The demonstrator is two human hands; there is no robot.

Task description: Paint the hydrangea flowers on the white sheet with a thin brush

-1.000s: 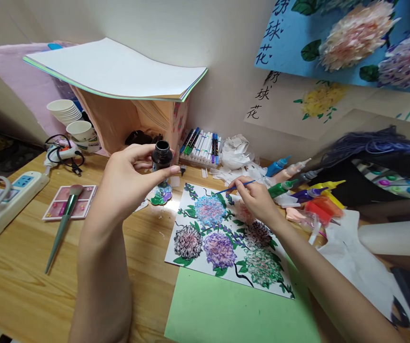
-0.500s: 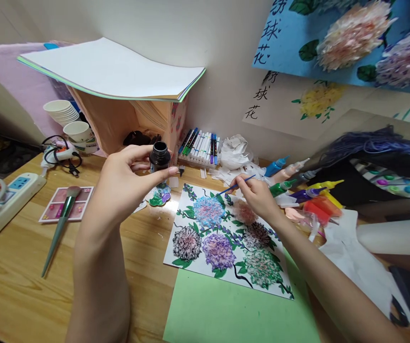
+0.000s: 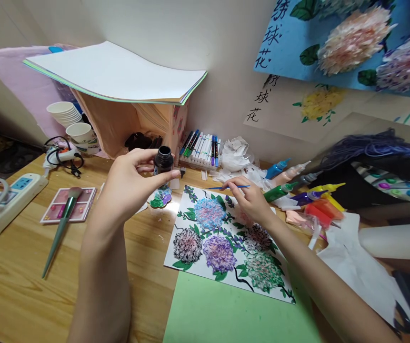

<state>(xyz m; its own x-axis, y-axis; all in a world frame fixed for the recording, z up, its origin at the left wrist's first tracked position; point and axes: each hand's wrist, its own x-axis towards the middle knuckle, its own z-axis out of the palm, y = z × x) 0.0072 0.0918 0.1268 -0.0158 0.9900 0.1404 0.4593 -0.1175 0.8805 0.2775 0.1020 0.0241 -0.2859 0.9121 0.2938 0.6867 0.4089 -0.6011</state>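
Observation:
My left hand [image 3: 138, 178] is closed around a small dark ink bottle [image 3: 164, 164], uncapped and upright above the table. In my right hand [image 3: 249, 197] is a thin blue paintbrush [image 3: 228, 187], pinched between the fingers and lying nearly level, its tip pointing left. Beneath the right hand lies a white sheet painted with flowers [image 3: 219, 255], in blue, pink, purple, black and green, with leaves and dark stems. The right hand and forearm hide part of its right side. A small palette with green and purple paint [image 3: 161, 199] sits below the bottle.
Green paper [image 3: 219, 309] lies under the painting. Behind stand a box of markers [image 3: 201, 147] and crumpled tissue [image 3: 238, 155]. Several paint tubes [image 3: 279, 191] lie to the right. A large makeup brush [image 3: 62, 228] and a power strip [image 3: 10, 209] are at left.
My right hand has tipped the paintbrush flatter, and its tip has lifted away from the blue flower towards the sheet's top edge. My left hand still holds the bottle.

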